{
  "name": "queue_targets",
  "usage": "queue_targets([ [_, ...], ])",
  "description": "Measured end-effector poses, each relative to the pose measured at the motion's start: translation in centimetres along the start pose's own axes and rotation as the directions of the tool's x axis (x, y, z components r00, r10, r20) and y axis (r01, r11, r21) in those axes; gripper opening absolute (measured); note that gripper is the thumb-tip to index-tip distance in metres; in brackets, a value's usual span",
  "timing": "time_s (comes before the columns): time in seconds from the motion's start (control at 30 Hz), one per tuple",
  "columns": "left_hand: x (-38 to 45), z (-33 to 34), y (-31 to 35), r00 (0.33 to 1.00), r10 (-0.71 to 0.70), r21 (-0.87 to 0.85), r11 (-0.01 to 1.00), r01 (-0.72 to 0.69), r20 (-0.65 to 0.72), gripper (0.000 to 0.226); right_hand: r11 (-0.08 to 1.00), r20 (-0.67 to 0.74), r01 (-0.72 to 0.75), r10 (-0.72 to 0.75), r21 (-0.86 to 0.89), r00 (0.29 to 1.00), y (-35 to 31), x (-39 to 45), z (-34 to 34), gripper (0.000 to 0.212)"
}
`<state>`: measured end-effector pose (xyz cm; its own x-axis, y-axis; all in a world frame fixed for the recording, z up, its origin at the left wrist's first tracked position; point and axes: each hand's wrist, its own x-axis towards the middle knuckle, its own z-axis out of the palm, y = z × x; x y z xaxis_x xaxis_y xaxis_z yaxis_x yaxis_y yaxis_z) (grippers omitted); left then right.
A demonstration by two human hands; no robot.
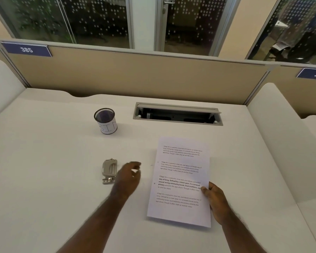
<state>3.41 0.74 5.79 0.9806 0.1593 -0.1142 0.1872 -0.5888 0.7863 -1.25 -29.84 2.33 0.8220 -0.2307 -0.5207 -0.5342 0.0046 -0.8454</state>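
White paper (181,181), black print; silver hole punch (109,171); black mesh cup (105,120), white label; off-white desk (44,161).

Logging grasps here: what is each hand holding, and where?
The right hand pinches the printed sheet at its right edge; the left hand holds nothing.

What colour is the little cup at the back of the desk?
The mesh cup is black with a white paper label around it, seen in the head view.

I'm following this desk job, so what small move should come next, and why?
Probably move the left hand onto the left edge of the paper. It hangs empty between the hole punch and paper, whose left margin seems to show holes; the right hand pinches only the right edge.
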Motion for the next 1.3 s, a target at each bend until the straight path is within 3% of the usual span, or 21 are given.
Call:
queue_targets([
  [0.07,-0.5,1.6,0.7,0.980,-0.106,-0.010,0.994,0.109,0.170,0.038,1.000,-0.004,0.002,-0.002,0.007,1.000,-0.2,-0.3,0.0,0.024],
  [0.17,-0.6,2.8,1.6,0.936,-0.187,-0.054,0.976,0.212,0.297,0.049,1.000,-0.008,0.016,-0.015,0.012,1.000,-0.5,-0.8,0.1,0.024],
  [0.3,-0.3,2.7,2.6,0.857,-0.268,-0.319,0.846,0.428,0.440,0.029,0.999,-0.002,0.044,-0.044,-0.010,0.999,-1.0,-1.3,0.2,0.020],
  [0.57,-0.1,3.0,3.3,0.855,-0.241,-0.407,0.798,0.444,0.459,0.017,0.995,-0.043,0.088,-0.090,-0.053,0.995,-2.4,-1.5,-1.1,0.031],
  [0.8,0.7,5.5,4.7,0.862,-0.169,-0.414,0.822,0.390,0.477,0.018,0.970,-0.121,0.099,-0.128,-0.223,0.984,-3.0,-1.4,-3.7,0.030],
  [1.3,6.5,16.8,13.0,0.869,-0.235,-0.323,0.860,0.395,0.436,0.017,0.912,-0.279,0.034,-0.161,-0.410,0.947,-6.7,7.5,-12.3,0.027],
])
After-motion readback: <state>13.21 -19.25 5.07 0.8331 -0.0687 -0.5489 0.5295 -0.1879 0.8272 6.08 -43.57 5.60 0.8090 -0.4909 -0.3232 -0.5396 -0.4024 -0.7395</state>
